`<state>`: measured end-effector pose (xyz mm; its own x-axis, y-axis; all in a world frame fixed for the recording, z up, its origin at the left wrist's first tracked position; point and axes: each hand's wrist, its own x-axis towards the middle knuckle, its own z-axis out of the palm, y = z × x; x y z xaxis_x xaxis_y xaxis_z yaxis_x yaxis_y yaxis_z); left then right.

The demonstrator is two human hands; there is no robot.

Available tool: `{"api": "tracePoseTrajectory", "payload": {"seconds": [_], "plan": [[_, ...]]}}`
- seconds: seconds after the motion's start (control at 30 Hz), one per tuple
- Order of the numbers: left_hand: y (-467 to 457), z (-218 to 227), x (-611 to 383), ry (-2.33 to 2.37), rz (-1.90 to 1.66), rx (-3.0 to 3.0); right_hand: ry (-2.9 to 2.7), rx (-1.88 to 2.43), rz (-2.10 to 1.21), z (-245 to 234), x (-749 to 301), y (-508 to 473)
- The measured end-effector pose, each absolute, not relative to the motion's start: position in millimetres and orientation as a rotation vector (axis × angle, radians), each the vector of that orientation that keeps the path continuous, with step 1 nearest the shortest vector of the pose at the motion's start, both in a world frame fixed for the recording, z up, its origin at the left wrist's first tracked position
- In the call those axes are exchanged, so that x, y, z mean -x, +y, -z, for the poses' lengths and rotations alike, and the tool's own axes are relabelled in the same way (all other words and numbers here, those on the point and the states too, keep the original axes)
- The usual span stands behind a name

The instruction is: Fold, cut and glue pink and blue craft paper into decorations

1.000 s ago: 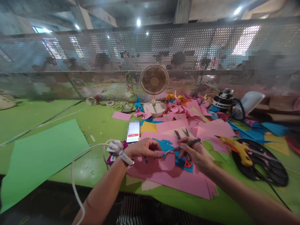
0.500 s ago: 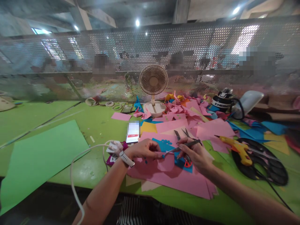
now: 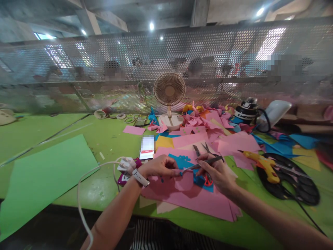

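Note:
My left hand (image 3: 159, 166), with a white watch at the wrist, pinches a small pink paper piece (image 3: 183, 180) over a stack of pink sheets (image 3: 192, 199). My right hand (image 3: 218, 172) grips grey tweezers (image 3: 201, 164) whose tip meets the pink piece near a tiny blue scrap. A blue cut-out sheet (image 3: 182, 161) lies under both hands. Scissors (image 3: 201, 150) rest just behind my right hand.
A yellow glue gun (image 3: 262, 165) lies on a black mat (image 3: 293, 182) at right. A phone (image 3: 147, 147), a white charger with cable (image 3: 126, 163), a small fan (image 3: 169, 99), heaped coloured paper (image 3: 208, 121) and a large green sheet (image 3: 44, 172) sit on the green table. A perforated screen stands behind.
Both hands stay almost still; the tweezers tip has shifted slightly up toward my left fingers. The view has drifted a little.

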<state>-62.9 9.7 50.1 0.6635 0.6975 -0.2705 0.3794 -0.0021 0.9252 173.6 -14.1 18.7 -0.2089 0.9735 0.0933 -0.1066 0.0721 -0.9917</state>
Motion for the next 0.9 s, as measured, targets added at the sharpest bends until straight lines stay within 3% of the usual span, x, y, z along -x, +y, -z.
{"api": "tracePoseTrajectory", "payload": {"seconds": [0.5,0.73,0.9], "plan": [[6.7,-54.8,62.6,0.930,-0.271,-1.612,-1.252,0.908,-1.254,-16.1,-184.4,-4.1],[4.7,-56.7,62.2,0.923,-0.307,-1.700,-2.081,0.832,-0.865,-21.2,-184.4,-9.5],[0.7,-57.5,57.6,0.934,-0.306,-1.844,-2.077,0.894,-0.882,-19.9,-180.2,-15.1]]}}
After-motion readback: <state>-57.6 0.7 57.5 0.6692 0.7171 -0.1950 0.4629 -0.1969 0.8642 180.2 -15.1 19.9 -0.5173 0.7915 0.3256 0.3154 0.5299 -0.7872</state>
